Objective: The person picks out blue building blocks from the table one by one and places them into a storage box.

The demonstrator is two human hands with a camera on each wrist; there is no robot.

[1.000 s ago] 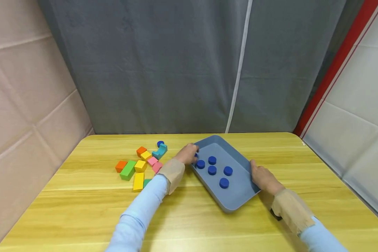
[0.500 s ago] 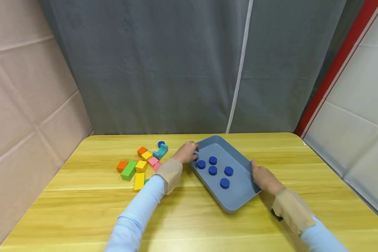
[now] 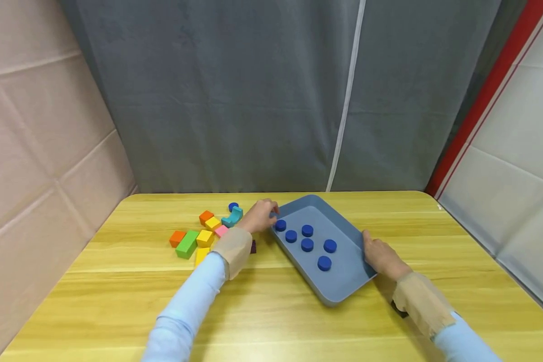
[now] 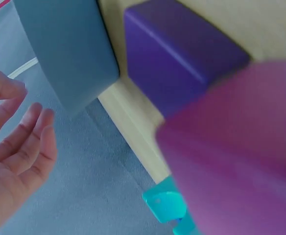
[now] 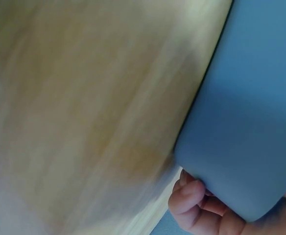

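A grey-blue rectangular tray [image 3: 339, 289] lies at an angle on the wooden table, with several dark blue round blocks [image 3: 324, 263] inside. My right hand [image 3: 382, 255] grips its right side; in the right wrist view, curled fingertips [image 5: 188, 196] hold the tray's edge [image 5: 250, 122]. My left hand [image 3: 259, 216] is just outside the tray's left rim, beside a blue disc. The left wrist view shows that hand's fingers [image 4: 35, 147] loosely bent with nothing between them. Near that wrist are a purple block [image 4: 177, 54] and a pink block [image 4: 236, 147].
Left of the tray lies a loose group of blocks: green [image 3: 187, 244], yellow [image 3: 205, 238], orange [image 3: 177, 238], and a curved turquoise block [image 3: 233, 216]. Another blue disc [image 3: 233, 206] sits behind it. A grey curtain [image 3: 231, 125] hangs beyond the table's far edge.
My left hand has let go of a blue disc at the tray's left end and drawn back left over the rim. The right hand stays on the tray.
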